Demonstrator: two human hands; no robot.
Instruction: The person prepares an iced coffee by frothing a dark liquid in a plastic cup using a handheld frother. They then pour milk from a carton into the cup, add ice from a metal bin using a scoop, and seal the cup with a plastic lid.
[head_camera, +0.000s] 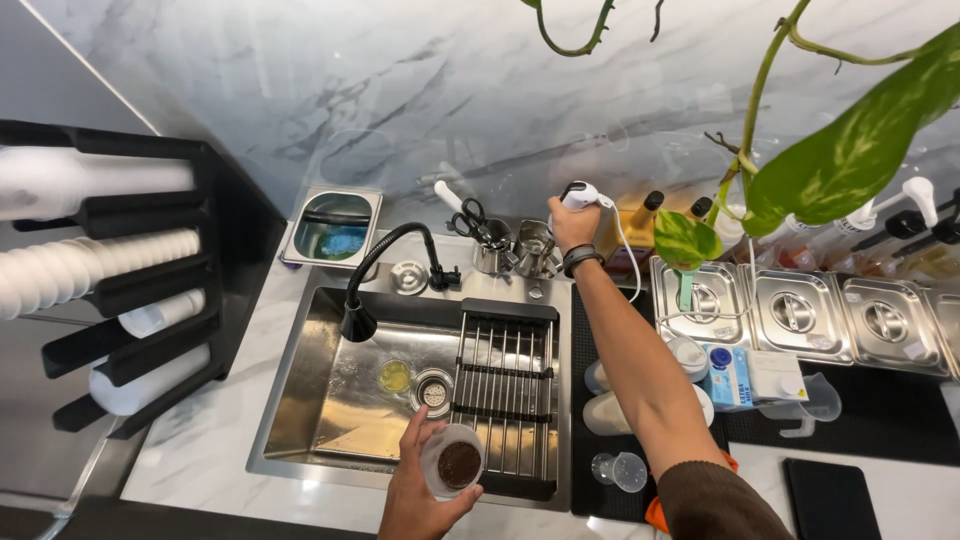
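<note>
Our left hand (425, 490) wraps its fingers (412, 432) around a clear cup (452, 462) of dark grounds at the sink's (330, 400) near edge. Far across, our right hand (572, 226) closes on a white handheld blender (583, 195) beside steel utensil holders (515, 250) on the desk (230, 400).

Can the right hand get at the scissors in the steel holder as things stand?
Probably not right away. The right hand is wrapped around a white handheld tool, so its fingers are taken. The scissors stand in the steel holder just to its left, handles up, with nothing over them.
</note>
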